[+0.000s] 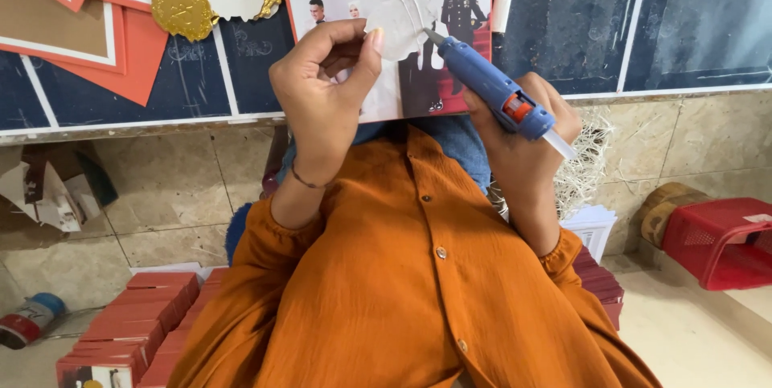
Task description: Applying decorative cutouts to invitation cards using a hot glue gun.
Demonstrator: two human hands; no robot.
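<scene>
Left hand pinches white scalloped paper cutout over red-bordered printed photo card, centre far. Right hand grips blue plastic glue gun, nozzle touching the cutout's right edge.

A red basket sits at four o'clock, stacked red boxes at seven, gold foil pieces at eleven, straw at three.

The left hand pinches a white paper cutout over a red-bordered photo card. The right hand grips a blue glue gun, its nozzle touching the cutout. Red boxes lie stacked below.
</scene>
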